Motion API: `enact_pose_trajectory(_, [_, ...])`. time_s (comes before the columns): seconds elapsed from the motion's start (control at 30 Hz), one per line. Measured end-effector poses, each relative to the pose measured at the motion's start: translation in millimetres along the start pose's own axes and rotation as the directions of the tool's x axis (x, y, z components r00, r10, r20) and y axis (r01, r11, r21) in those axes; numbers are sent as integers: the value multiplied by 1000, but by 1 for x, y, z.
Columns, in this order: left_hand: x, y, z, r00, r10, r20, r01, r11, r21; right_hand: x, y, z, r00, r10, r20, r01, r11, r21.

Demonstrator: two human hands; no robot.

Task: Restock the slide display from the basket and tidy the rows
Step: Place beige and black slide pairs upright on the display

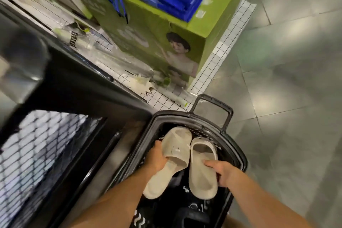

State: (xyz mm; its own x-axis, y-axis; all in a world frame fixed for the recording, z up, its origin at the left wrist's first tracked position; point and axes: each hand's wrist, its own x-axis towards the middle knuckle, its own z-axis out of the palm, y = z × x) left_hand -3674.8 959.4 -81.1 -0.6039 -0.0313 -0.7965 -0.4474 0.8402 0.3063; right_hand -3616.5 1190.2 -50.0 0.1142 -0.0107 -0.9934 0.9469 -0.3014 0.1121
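- Pretty early stage by the looks of it: the basket (240, 155) hasn't been emptied yet, and nothing is seen going onto the display.
- The left beige slide (175, 146) is gripped by the left hand (157, 157), fingers curled round its side. It's tilted up over the basket's left half, heel end poking out past the near-left rim.
- The right beige slide (202, 177) is held by the right hand (222, 172), one digit laid across the footbed and the rest wrapped round the outer edge. It's inside the basket's right half, just beside the other one.
- So a pair is probably being lifted out, though whether it's clear of the stock underneath can't be told.
- Black slides (188, 214) can be spotted at the bottom of the basket under the beige pair, so more restocking is left.
- The display rack (74, 98) is right up against the basket's left side, but it's blurred. Its rows can't be made out, so how tidy they are can't be judged.
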Motion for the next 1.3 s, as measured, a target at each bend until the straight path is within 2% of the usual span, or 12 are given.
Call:
enact_pose_trajectory(0.17, [-81,32,-48,999,-35,26,41,953,-300,-84,11,-9,993,-107,42,106,994,32])
enact_pose_trajectory(0.3, [-159,60,-90,996,46,-81,-79,877,-473,-184,17,-13,970,-227,84,228,974,0])
enact_pose_trajectory(0.33, [-177,64,-98,997,40,-72,-70,864,-498,-210,18,-15,957,-279,85,279,960,13])
enact_pose_trajectory(0.43, [-228,70,-117,1000,-6,-20,-9,751,-660,-283,25,-21,897,-439,55,437,898,43])
enact_pose_trajectory(0.5, [-272,85,-142,999,-29,-37,-8,683,-730,-334,29,-22,854,-516,65,514,857,37])
enact_pose_trajectory(0.63, [-366,122,-202,992,-22,-121,-90,535,-840,-414,30,-17,788,-595,159,590,803,82])
enact_pose_trajectory(0.73, [-412,133,-233,979,-17,-201,-173,440,-881,-450,25,-5,733,-647,209,641,760,103])
enact_pose_trajectory(0.87, [-452,127,-277,944,-39,-328,-290,378,-879,-504,13,37,646,-700,305,720,691,63])
enact_pose_trajectory(1.03, [-471,102,-325,885,-148,-442,-382,315,-869,-552,-16,101,434,-821,370,897,431,-97])
enact_pose_trajectory(1.1, [-472,91,-343,856,-191,-480,-414,302,-859,-566,-27,126,375,-826,422,927,336,-166])
enact_pose_trajectory(1.23, [-463,63,-375,801,-253,-543,-454,335,-826,-573,-48,176,369,-773,517,929,300,-215])
enact_pose_trajectory(1.3, [-457,48,-386,778,-283,-561,-466,339,-817,-574,-55,199,341,-762,551,936,218,-277])
